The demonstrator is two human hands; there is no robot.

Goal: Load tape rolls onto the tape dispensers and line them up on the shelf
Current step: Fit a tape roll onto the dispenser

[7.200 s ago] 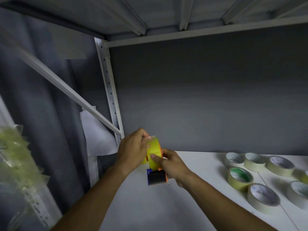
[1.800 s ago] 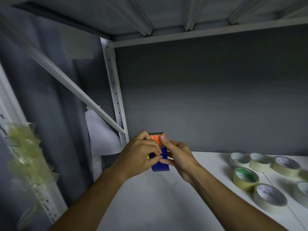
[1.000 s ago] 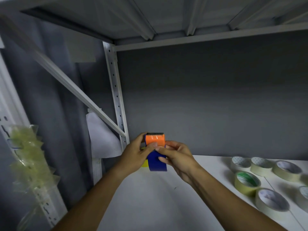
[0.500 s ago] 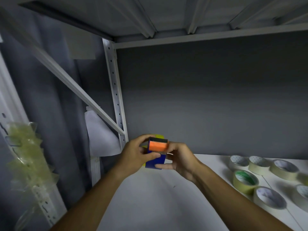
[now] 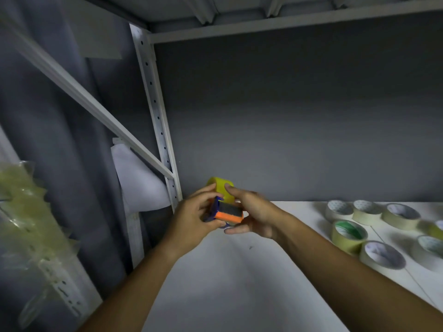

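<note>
Both hands hold a blue and orange tape dispenser (image 5: pixel 226 213) above the left end of the white shelf (image 5: pixel 239 283). A yellow tape roll (image 5: pixel 221 189) sits in the dispenser and sticks up at its far side. My left hand (image 5: pixel 191 221) grips the dispenser's blue body from the left. My right hand (image 5: pixel 254 214) holds it from the right, with the thumb on the yellow roll and the fingers under the orange end. The dispenser is tilted, its dark face turned toward the camera.
Several cream tape rolls (image 5: pixel 381 255) lie flat at the right of the shelf, one with a green core (image 5: pixel 348 232). A perforated upright post (image 5: pixel 155 111) and a diagonal brace (image 5: pixel 91 101) stand at the left. A clear bag of yellowish stuff (image 5: pixel 26 224) hangs at the far left.
The dispenser has been turned in my hands: its orange end now points down toward me and the yellow roll shows at the top. My right thumb has moved onto the roll.
</note>
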